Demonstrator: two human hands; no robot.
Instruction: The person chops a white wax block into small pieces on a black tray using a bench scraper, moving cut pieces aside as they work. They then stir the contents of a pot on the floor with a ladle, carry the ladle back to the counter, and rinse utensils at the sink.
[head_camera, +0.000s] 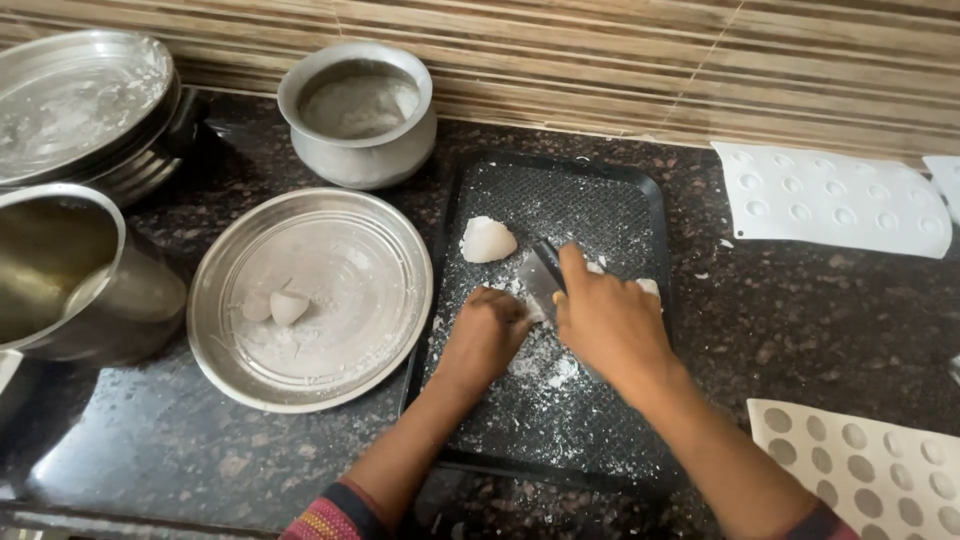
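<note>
A black tray (620, 200) dusted with white flour lies on the dark counter. On it sits a white dough lump (487, 240) at the upper left. My right hand (610, 325) grips a metal blade (540, 278) and presses it down on white dough, a bit of which shows at its right (648, 286). My left hand (488, 335) is curled beside the blade, resting on the floury tray; what is under its fingers is hidden.
A round steel plate (340, 250) left of the tray holds two small dough pieces (277, 305). Behind stand a small metal pot (360, 110), a steel basin (80, 100) and a steel vessel (60, 270). White dimpled moulds lie at right (830, 200) and lower right (870, 470).
</note>
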